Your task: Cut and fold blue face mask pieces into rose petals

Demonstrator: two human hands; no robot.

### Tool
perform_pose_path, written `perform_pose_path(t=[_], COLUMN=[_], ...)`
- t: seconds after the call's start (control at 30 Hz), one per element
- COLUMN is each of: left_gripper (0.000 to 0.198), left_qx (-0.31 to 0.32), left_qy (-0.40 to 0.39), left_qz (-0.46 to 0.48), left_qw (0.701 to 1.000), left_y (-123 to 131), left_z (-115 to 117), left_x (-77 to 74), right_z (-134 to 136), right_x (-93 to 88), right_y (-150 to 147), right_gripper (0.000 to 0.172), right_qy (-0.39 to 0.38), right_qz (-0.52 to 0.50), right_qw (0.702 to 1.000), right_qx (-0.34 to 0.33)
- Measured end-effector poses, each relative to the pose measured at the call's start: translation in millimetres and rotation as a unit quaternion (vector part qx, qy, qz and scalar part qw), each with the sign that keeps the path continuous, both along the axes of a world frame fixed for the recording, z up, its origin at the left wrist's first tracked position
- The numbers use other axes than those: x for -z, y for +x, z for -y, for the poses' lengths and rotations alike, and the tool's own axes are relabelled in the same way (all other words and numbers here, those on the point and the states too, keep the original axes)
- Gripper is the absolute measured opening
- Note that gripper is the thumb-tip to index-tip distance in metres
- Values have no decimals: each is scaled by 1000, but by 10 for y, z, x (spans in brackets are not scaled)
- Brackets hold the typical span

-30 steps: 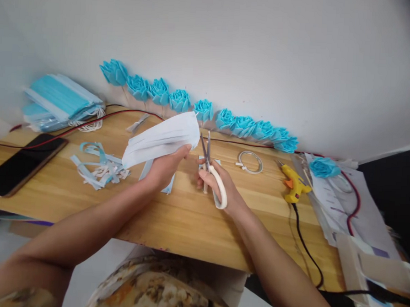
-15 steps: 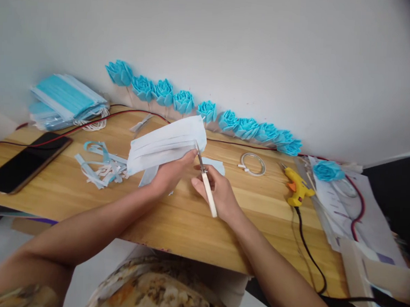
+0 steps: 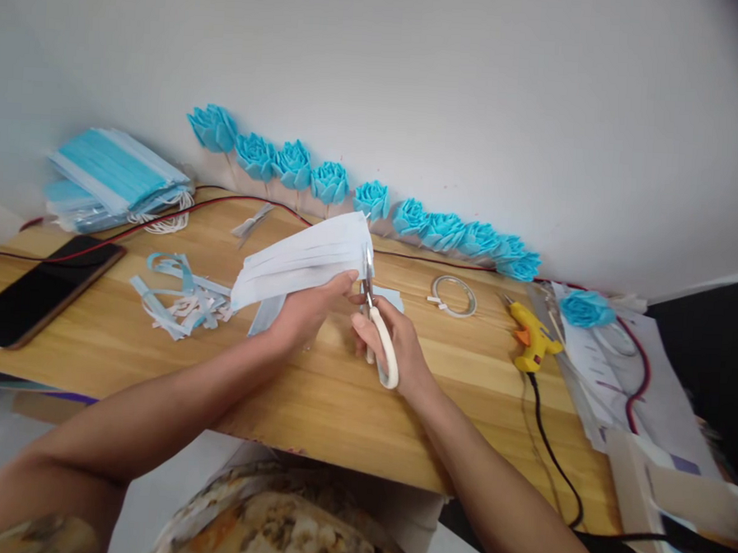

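Observation:
My left hand [image 3: 309, 310] grips a pale pleated face mask [image 3: 305, 252] by its lower edge, thumb on top, holding it above the table. White-handled scissors [image 3: 385, 343] are in my right hand [image 3: 402, 344], fingers in the loops. Their blades point away from me and lie at the mask's right end. Under the mask, partly hidden, are another pale blue piece [image 3: 266, 314] and, to the right, a light blue scrap [image 3: 390, 297]. Cut strips [image 3: 188, 300] lie in a loose heap left of my left hand.
Blue fabric flowers [image 3: 329, 182] on stems line the wall. A mask stack [image 3: 120, 173] and phone [image 3: 46, 293] are at left. A wire coil [image 3: 454, 296], yellow glue gun [image 3: 532, 339] and papers [image 3: 648, 374] lie right. Red-black cable [image 3: 224, 199] crosses the back of the wooden table [image 3: 337, 415].
The scissors have turned and opened, their blades shifting right to the mask's end. The mask has moved only slightly in my left hand.

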State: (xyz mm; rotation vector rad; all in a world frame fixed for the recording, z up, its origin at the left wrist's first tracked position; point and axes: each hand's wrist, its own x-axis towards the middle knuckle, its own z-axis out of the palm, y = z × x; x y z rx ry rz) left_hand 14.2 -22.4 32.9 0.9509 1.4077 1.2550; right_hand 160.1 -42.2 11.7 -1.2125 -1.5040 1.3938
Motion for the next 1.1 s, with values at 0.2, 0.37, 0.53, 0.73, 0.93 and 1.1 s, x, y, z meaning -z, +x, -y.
perform_pose_path(t=[0.2, 0.37, 0.53, 0.73, 0.93, 1.1], left_gripper=[27, 28, 28, 29, 27, 25], left_qx=[22, 34, 45, 42, 41, 42], left_qy=[16, 38, 43, 49, 42, 58], left_qz=[27, 37, 66, 78, 74, 96], left_qw=[999, 998, 996, 995, 996, 993], left_y=[-12, -16, -14, -15, -15, -7], left_z=[-15, -4, -13, -36, -27, -41], left_x=[55, 44, 88, 151, 136, 137], right_z=[-20, -22, -20, -12, 8, 17], right_x=[12, 2, 38, 25, -15, -30], right_y=[22, 27, 34, 33, 11, 4], right_gripper=[51, 54, 56, 57, 55, 54], right_qy=[3, 12, 19, -2, -18, -28], right_qz=[-7, -5, -14, -26, -38, -44], right_qw=[1000, 1000, 999, 1000, 999, 998], right_qx=[-18, -24, -21, -16, 7, 20])
